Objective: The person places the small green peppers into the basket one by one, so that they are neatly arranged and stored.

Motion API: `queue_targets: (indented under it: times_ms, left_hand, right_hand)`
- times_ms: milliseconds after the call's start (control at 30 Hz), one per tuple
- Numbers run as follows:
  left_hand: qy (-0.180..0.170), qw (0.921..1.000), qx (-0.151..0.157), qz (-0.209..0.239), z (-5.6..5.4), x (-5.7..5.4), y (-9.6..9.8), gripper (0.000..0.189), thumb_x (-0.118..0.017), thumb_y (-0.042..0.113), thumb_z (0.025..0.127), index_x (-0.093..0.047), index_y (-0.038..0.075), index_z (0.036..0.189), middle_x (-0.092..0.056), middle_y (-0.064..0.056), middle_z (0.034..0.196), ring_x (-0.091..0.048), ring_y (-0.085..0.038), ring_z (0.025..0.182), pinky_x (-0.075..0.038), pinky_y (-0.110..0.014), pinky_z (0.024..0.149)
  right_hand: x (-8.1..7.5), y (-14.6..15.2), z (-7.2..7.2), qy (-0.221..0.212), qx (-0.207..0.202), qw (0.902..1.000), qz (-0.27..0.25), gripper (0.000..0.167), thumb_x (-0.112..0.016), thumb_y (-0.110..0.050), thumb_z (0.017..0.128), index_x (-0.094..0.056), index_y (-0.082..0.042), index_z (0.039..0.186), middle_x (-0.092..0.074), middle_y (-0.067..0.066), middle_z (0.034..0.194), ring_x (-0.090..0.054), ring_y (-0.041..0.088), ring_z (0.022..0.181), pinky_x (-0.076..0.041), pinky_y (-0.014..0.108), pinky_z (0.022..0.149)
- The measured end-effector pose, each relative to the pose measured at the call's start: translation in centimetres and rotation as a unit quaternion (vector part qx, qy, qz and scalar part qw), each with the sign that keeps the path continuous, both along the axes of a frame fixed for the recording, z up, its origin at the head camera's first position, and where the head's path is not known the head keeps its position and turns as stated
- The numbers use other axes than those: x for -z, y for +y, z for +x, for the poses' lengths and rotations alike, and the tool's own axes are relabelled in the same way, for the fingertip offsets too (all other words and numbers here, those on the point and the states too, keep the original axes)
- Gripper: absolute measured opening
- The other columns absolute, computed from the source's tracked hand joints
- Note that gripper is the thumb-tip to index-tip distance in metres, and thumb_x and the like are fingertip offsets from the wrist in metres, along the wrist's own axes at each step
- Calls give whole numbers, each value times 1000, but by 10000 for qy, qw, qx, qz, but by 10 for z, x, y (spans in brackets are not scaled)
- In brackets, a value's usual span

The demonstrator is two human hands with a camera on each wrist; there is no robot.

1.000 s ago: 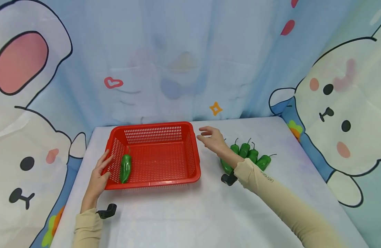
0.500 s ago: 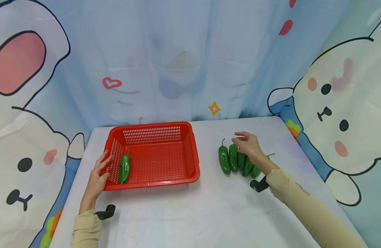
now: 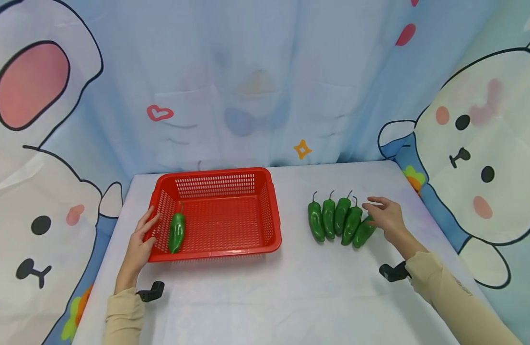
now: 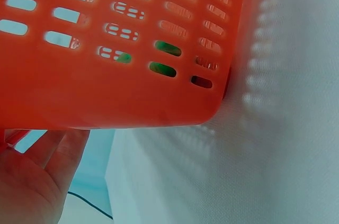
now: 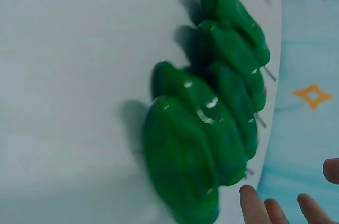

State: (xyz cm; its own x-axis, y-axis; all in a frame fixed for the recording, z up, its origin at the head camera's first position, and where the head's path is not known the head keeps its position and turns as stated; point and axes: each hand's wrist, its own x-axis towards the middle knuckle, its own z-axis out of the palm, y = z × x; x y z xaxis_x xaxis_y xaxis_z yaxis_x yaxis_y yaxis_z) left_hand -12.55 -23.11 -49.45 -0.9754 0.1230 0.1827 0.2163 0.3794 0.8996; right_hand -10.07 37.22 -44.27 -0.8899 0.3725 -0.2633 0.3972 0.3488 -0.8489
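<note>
Closest are two tan sleeves [image 3: 452, 299], each with a small black camera [image 3: 152, 291] at the wrist. The left hand [image 3: 139, 247] rests on the left side of a red basket [image 3: 226, 220], its fingers spread and quite straight, touching the rim. The right hand [image 3: 387, 215] has loose, slightly bent fingers and grips nothing. It is right by the stem end of the last green pepper [image 3: 363, 233] on the right. Four more green peppers [image 3: 328, 219] lie beside that one in a row on the white table [image 3: 256, 297]. One long green pepper [image 3: 176, 232] lies inside the basket, near its left wall. Behind everything hangs a blue curtain [image 3: 247, 48] with a red heart [image 3: 160, 113] and an orange star [image 3: 302, 149].
</note>
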Motion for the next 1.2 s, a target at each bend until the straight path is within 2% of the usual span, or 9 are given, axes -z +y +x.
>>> queue_targets:
  times_ms: [167, 333, 433, 567, 667, 767, 900, 1067, 1200]
  left_hand:
    - [-44, 10000, -40, -3, -1, 1, 0, 60, -42, -19, 84, -44, -8, 143, -23, -15, 161, -16, -39, 147, -37, -6, 88]
    - [-80, 10000, -34, -3, -4, 2, 0, 60, -43, -19, 85, -44, -8, 144, -22, -16, 161, -16, -39, 147, -37, -6, 87]
    - [-165, 9998, -1, 62, 1, -12, 6, 58, -41, -21, 85, -42, -12, 142, -21, -22, 160, -16, -44, 146, -38, -8, 87]
    - [-212, 9997, -24, 75, 1, -14, 6, 58, -41, -21, 85, -42, -12, 142, -20, -22, 160, -15, -43, 146, -38, -8, 87]
    - [-181, 9998, -58, 49, -4, 0, 0, 60, -41, -19, 85, -42, -8, 144, -21, -16, 162, -15, -40, 147, -38, -6, 86]
    - [-191, 9998, -74, 61, -4, 1, 0, 60, -41, -19, 85, -43, -8, 144, -22, -14, 162, -15, -38, 148, -38, -6, 87]
    - [-189, 9998, -85, 67, -4, 2, 0, 60, -41, -19, 85, -43, -7, 144, -22, -13, 162, -15, -37, 148, -39, -7, 87]
    - [-184, 9998, -93, 55, -4, 2, 0, 60, -41, -18, 85, -43, -8, 144, -22, -14, 162, -15, -38, 147, -39, -8, 87]
    - [-188, 9998, -94, 29, -4, 1, 0, 60, -42, -18, 85, -43, -8, 144, -23, -13, 162, -15, -37, 148, -39, -8, 89]
  right_hand:
    - [11, 12, 5, -239, 451, 9987, 82, 63, -53, -30, 98, -37, 6, 147, -42, 32, 141, -49, 42, 126, -50, 46, 93]
    - [24, 17, 7, -358, 618, 9974, 123, 63, -53, -29, 97, -39, 7, 146, -47, 29, 133, -53, 37, 117, -50, 50, 92]
    - [29, 19, 7, -380, 696, 9968, 137, 63, -54, -28, 96, -39, 8, 146, -46, 31, 135, -52, 38, 120, -50, 51, 91]
    - [37, 21, 6, -450, 743, 9962, -36, 64, -54, -26, 96, -35, 10, 146, -40, 34, 143, -43, 44, 130, -47, 55, 93]
    - [43, 22, 7, -529, 724, 9959, -123, 64, -55, -24, 96, -34, 10, 147, -35, 35, 145, -41, 45, 131, -47, 55, 93]
    - [48, 22, 7, -601, 755, 9953, -103, 64, -56, -19, 95, -34, 9, 147, -36, 35, 144, -46, 44, 126, -47, 55, 92]
    - [51, 21, 7, -618, 842, 9945, 92, 62, -60, -14, 93, -37, 7, 146, -44, 36, 138, -57, 38, 111, -50, 55, 88]
    - [51, 20, 7, -610, 730, 9951, 261, 64, -63, -10, 91, -36, 8, 146, -46, 36, 136, -62, 32, 99, -53, 52, 84]
    - [55, 20, 5, -614, 871, 9937, 350, 63, -64, -9, 89, -39, 7, 145, -49, 35, 134, -64, 28, 92, -55, 50, 79]
